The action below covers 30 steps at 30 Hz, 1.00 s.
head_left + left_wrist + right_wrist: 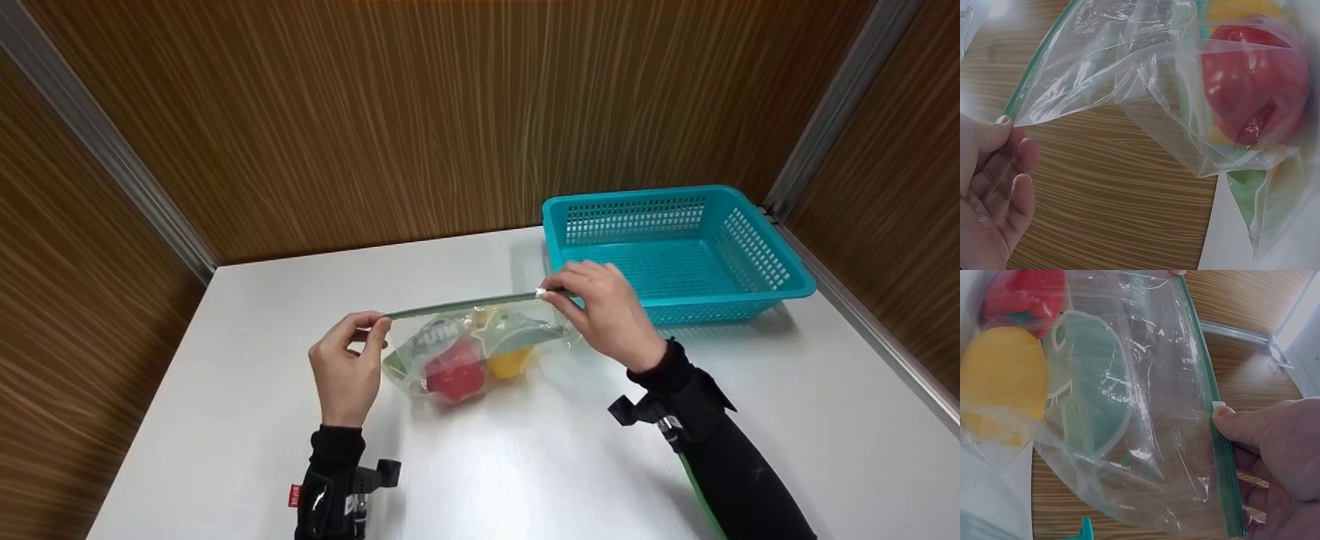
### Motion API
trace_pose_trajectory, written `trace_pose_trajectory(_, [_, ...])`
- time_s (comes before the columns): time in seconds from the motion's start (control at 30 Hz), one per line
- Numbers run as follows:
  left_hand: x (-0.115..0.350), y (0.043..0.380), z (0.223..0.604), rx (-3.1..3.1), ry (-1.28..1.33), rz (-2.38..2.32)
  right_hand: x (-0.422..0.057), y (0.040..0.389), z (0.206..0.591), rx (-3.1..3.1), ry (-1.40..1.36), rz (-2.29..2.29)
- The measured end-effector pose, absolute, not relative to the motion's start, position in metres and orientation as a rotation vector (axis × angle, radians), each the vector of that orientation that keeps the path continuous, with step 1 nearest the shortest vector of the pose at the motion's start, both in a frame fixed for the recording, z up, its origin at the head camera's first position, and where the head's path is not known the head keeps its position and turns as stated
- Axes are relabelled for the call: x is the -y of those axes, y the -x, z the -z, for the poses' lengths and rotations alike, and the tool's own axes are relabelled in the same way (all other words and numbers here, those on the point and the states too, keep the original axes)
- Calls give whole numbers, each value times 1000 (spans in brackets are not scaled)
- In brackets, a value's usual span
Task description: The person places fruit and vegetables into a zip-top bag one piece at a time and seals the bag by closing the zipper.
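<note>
A clear zip bag (pixel 525 330) with a green zip strip (pixel 457 306) is stretched between both hands over the white table. Inside lie a red bell pepper (pixel 1252 84) and a smooth yellow oval thing (pixel 1005 382), side by side at the bag's bottom. At the left end of the strip, my left hand (pixel 346 375) pinches the bag's corner between thumb and forefinger. My right hand (pixel 611 315) pinches the strip near its other end, with the thumb at a small white slider (pixel 1218 405). Green print covers part of the plastic.
A turquoise plastic basket (pixel 675 307) with slotted sides stands at the back right of the white table (pixel 247 360), just beyond my right hand. Wood-grain panels (pixel 375 120) rise behind and at both sides, with metal trim at the corners.
</note>
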<state>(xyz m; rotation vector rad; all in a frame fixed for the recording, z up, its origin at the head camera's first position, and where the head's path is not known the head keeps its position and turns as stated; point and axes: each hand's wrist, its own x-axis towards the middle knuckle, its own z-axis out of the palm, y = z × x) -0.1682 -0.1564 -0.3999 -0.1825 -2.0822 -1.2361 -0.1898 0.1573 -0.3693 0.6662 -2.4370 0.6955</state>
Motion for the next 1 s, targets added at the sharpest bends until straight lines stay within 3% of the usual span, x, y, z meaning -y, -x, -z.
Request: trace_pose_trajectory(1.0, [161, 171, 399, 2064, 157, 1262, -200, 192, 369, 2479, -577, -737])
